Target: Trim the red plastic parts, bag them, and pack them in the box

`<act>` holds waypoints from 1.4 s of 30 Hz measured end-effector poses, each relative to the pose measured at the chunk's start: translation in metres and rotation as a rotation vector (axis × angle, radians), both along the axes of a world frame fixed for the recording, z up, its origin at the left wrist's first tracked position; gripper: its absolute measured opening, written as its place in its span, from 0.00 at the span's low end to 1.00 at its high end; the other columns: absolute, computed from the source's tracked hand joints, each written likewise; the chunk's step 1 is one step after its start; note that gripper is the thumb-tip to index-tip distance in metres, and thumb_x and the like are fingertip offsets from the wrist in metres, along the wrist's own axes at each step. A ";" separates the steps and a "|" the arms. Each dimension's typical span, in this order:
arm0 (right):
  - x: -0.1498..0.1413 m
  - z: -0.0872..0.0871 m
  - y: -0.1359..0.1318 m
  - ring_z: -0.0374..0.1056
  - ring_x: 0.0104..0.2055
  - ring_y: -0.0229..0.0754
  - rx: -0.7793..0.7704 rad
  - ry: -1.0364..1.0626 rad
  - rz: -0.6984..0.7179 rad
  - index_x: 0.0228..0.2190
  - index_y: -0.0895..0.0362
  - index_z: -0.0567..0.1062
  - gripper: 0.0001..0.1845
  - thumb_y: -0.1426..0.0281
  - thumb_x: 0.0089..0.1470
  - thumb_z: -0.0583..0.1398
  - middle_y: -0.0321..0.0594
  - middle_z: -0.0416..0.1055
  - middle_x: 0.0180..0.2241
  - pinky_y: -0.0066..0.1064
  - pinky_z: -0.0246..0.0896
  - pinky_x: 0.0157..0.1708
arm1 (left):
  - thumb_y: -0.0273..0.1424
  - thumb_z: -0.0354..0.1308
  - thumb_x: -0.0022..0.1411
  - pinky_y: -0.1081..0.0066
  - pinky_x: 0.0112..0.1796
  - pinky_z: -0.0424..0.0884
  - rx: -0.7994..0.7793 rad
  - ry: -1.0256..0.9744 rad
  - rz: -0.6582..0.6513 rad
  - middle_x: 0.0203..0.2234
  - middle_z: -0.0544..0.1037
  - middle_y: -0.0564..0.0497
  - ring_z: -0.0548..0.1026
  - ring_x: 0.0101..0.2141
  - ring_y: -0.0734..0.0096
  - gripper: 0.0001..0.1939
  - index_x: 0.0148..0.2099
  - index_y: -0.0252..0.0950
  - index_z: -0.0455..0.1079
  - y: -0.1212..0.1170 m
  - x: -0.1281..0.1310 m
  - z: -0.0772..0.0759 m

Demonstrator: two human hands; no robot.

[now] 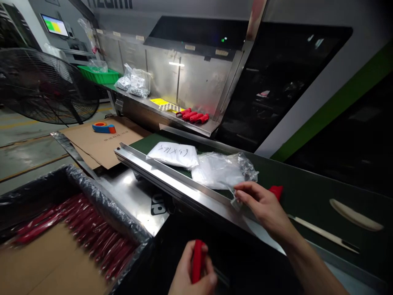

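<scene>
Low in the view, my left hand (181, 272) is closed around a red plastic part (197, 260), whose lower end is hidden by the fingers. Over the belt's metal side rail, my right hand (268, 207) pinches the edge of a clear plastic bag (236, 203) between thumb and fingertips. Just beyond it lies a stack of clear plastic bags (215, 168), beside a white packet (175, 155) with handwritten figures. Another red part (276, 191) shows partly behind my right hand on the green conveyor belt (310, 200).
At lower left stands a box lined with black plastic (110, 213), holding rows of bagged red parts (92, 233). Several red parts (196, 117) lie on the metal ledge. A tape dispenser (104, 128) rests on cardboard (89, 143). A knife-like tool (322, 233) lies on the belt. A fan (46, 86) stands left.
</scene>
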State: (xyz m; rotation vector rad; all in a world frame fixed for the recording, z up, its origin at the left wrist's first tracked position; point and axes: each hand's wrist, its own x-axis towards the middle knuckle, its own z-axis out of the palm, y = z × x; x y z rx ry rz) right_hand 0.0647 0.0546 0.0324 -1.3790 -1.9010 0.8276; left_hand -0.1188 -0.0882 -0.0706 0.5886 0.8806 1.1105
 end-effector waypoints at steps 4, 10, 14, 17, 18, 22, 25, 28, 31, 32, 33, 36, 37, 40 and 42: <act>-0.010 -0.002 -0.071 0.71 0.36 0.36 -0.159 0.166 -0.041 0.40 0.54 0.72 0.18 0.53 0.59 0.58 0.38 0.73 0.35 0.25 0.68 0.34 | 0.30 0.65 0.57 0.68 0.48 0.65 0.329 0.384 0.173 0.48 0.69 0.48 0.70 0.47 0.66 0.20 0.50 0.41 0.64 0.018 0.001 0.051; -0.013 -0.023 -0.121 0.72 0.37 0.33 -0.368 0.430 -0.141 0.37 0.52 0.73 0.12 0.58 0.55 0.64 0.35 0.72 0.34 0.18 0.67 0.36 | 0.32 0.69 0.55 0.73 0.42 0.68 0.179 0.179 -0.054 0.38 0.71 0.54 0.71 0.39 0.73 0.22 0.48 0.40 0.63 0.008 0.015 0.050; -0.002 -0.042 -0.138 0.71 0.37 0.33 -0.416 0.532 -0.212 0.45 0.49 0.72 0.16 0.56 0.57 0.62 0.35 0.73 0.38 0.20 0.68 0.37 | 0.31 0.66 0.58 0.76 0.35 0.67 0.129 0.243 -0.043 0.32 0.70 0.57 0.68 0.32 0.78 0.17 0.46 0.38 0.63 -0.004 0.020 0.041; 0.005 -0.047 -0.149 0.71 0.36 0.34 -0.437 0.491 -0.260 0.47 0.49 0.72 0.20 0.52 0.58 0.60 0.36 0.74 0.39 0.22 0.69 0.35 | 0.30 0.64 0.60 0.77 0.32 0.64 0.138 0.336 -0.025 0.31 0.70 0.57 0.66 0.30 0.79 0.16 0.47 0.39 0.62 -0.006 0.019 0.039; 0.007 -0.047 -0.151 0.71 0.36 0.34 -0.454 0.441 -0.261 0.45 0.50 0.74 0.20 0.52 0.56 0.60 0.37 0.75 0.39 0.22 0.68 0.34 | 0.30 0.64 0.60 0.77 0.32 0.64 0.145 0.359 -0.028 0.31 0.70 0.57 0.67 0.31 0.79 0.16 0.47 0.39 0.62 -0.007 0.018 0.039; 0.012 -0.044 -0.158 0.73 0.37 0.35 -0.432 0.175 -0.196 0.36 0.51 0.79 0.14 0.55 0.56 0.61 0.35 0.77 0.37 0.22 0.66 0.35 | 0.30 0.64 0.60 0.76 0.34 0.66 0.159 0.420 -0.093 0.32 0.71 0.57 0.68 0.32 0.77 0.15 0.47 0.39 0.63 -0.009 0.017 0.037; 0.015 -0.047 -0.160 0.72 0.33 0.34 -0.362 0.090 -0.227 0.31 0.50 0.79 0.12 0.56 0.56 0.61 0.32 0.77 0.32 0.23 0.64 0.32 | 0.31 0.63 0.61 0.75 0.39 0.67 0.204 0.514 -0.045 0.37 0.72 0.55 0.70 0.37 0.76 0.15 0.48 0.41 0.63 -0.013 0.018 0.034; 0.014 -0.053 -0.164 0.71 0.31 0.34 -0.299 0.069 -0.272 0.29 0.50 0.79 0.12 0.57 0.56 0.61 0.31 0.76 0.30 0.25 0.62 0.31 | 0.33 0.64 0.61 0.75 0.42 0.67 0.290 0.581 -0.013 0.39 0.72 0.55 0.71 0.39 0.75 0.17 0.50 0.43 0.63 -0.018 0.018 0.034; 0.009 -0.056 -0.171 0.70 0.33 0.34 -0.242 0.051 -0.219 0.29 0.50 0.78 0.12 0.58 0.58 0.59 0.32 0.75 0.31 0.26 0.62 0.34 | 0.36 0.66 0.59 0.74 0.41 0.68 0.289 0.578 -0.189 0.38 0.73 0.55 0.71 0.38 0.74 0.20 0.51 0.42 0.64 -0.020 0.020 0.036; 0.008 -0.056 -0.173 0.70 0.33 0.34 -0.232 0.046 -0.184 0.30 0.51 0.78 0.12 0.59 0.58 0.58 0.32 0.74 0.31 0.26 0.61 0.34 | 0.36 0.67 0.58 0.74 0.41 0.68 0.262 0.565 -0.242 0.38 0.73 0.55 0.71 0.38 0.74 0.21 0.50 0.42 0.64 -0.019 0.020 0.036; 0.008 -0.056 -0.175 0.69 0.32 0.34 -0.228 0.040 -0.147 0.30 0.51 0.78 0.11 0.60 0.58 0.58 0.32 0.74 0.30 0.26 0.61 0.34 | 0.36 0.68 0.57 0.74 0.41 0.68 0.225 0.539 -0.281 0.38 0.73 0.54 0.71 0.37 0.73 0.21 0.49 0.41 0.65 -0.018 0.020 0.036; 0.011 -0.057 -0.181 0.68 0.31 0.32 -0.267 0.020 -0.046 0.31 0.50 0.76 0.08 0.63 0.58 0.58 0.30 0.73 0.30 0.25 0.60 0.32 | 0.37 0.68 0.55 0.74 0.37 0.68 0.134 0.417 -0.378 0.35 0.72 0.54 0.70 0.35 0.74 0.21 0.47 0.38 0.65 -0.015 0.019 0.031; 0.013 -0.058 -0.182 0.68 0.31 0.32 -0.294 0.015 -0.016 0.31 0.50 0.76 0.07 0.64 0.58 0.58 0.29 0.73 0.31 0.24 0.60 0.32 | 0.37 0.68 0.56 0.74 0.36 0.68 0.126 0.397 -0.405 0.34 0.72 0.54 0.70 0.34 0.74 0.21 0.47 0.37 0.64 -0.014 0.018 0.029; 0.020 -0.061 -0.185 0.68 0.30 0.30 -0.366 -0.002 0.010 0.31 0.49 0.75 0.07 0.62 0.59 0.59 0.28 0.72 0.29 0.22 0.60 0.30 | 0.36 0.65 0.57 0.74 0.34 0.68 0.147 0.458 -0.430 0.32 0.72 0.54 0.69 0.33 0.74 0.17 0.45 0.37 0.64 -0.015 0.016 0.024; 0.023 -0.062 -0.186 0.65 0.26 0.31 -0.350 -0.047 -0.080 0.29 0.51 0.73 0.10 0.60 0.59 0.59 0.28 0.69 0.25 0.23 0.58 0.25 | 0.33 0.63 0.58 0.74 0.33 0.66 0.170 0.554 -0.412 0.31 0.71 0.55 0.68 0.31 0.74 0.14 0.44 0.37 0.64 -0.016 0.015 0.024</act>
